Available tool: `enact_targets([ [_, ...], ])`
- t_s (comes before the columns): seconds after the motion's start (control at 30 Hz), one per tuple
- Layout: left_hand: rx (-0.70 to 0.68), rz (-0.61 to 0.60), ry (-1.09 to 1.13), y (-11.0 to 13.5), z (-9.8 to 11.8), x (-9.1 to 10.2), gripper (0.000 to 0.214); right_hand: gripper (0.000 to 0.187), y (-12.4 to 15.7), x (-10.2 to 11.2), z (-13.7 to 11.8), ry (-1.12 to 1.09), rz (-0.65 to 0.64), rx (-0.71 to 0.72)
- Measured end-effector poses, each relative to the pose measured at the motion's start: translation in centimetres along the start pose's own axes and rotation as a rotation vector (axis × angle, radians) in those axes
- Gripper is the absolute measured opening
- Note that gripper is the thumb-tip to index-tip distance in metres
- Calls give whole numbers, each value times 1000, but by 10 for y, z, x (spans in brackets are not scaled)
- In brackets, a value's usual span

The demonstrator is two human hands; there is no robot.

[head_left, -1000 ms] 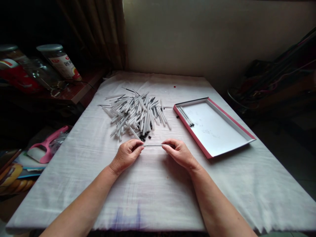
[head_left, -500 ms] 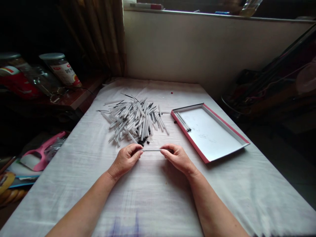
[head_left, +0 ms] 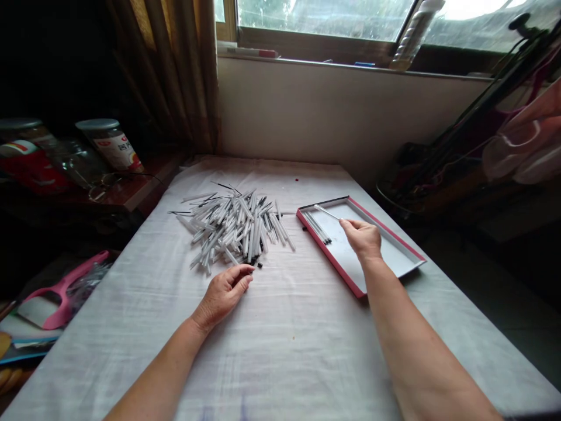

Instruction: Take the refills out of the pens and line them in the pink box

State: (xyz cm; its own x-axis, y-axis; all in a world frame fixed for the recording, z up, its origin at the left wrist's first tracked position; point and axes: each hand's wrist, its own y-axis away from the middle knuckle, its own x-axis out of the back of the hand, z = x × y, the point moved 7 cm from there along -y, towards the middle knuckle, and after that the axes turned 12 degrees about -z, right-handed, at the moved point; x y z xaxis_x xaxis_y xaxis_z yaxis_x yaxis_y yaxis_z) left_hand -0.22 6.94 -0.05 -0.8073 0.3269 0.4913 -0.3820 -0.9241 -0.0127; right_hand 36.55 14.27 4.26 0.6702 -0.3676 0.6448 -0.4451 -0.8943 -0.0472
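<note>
Near edge: white tablecloth (head_left: pixel 280 362), wrinkled, faint purple stains at the front. Left of the table, lower down, a pink looped object (head_left: pixel 75 272).

Left hand (head_left: pixel 225 292): just above the cloth, in front of the pile; thumb and forefinger curled close together. Cannot tell whether anything is between them. Loose black cap (head_left: pixel 260 265) just beyond its fingertips.

Right hand (head_left: pixel 363 238): over the shallow tray (head_left: pixel 331 259), thumb and fingers pinching one end of a slim whitish tube (head_left: pixel 326 211). Tube's free end points left and away, near the tray's back left corner; contact with the tray cannot be made out.

Inside the tray, along its red left wall: a few parallel tubes (head_left: pixel 318 227), dark ends toward the person.

Left of the tray, well apart: a tangled pile (head_left: pixel 232 228) of pale tubes and dark thin pieces.

Farther: small red bit (head_left: pixel 297 180) on the cloth; beyond, a clear bottle (head_left: pixel 412 38) on the windowsill (head_left: pixel 315 62).
</note>
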Motion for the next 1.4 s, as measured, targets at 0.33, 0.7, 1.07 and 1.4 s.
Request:
enact_targets([
  [0.33, -16, -8, -5, 0, 5, 1, 27, 33, -30, -50, 8, 392, -229, -197],
  [0.7, -37, -2, -45, 0, 3, 0, 24, 38, -25, -59, -2, 572, -260, -86],
  [1.07, -43, -7, -47, -1, 3, 0, 25, 36, -24, -62, -15, 601, -331, -62],
  [1.4, -66, 1, -70, 0, 6, 1, 23, 36, 6, -61, -58, 560, -133, 219],
])
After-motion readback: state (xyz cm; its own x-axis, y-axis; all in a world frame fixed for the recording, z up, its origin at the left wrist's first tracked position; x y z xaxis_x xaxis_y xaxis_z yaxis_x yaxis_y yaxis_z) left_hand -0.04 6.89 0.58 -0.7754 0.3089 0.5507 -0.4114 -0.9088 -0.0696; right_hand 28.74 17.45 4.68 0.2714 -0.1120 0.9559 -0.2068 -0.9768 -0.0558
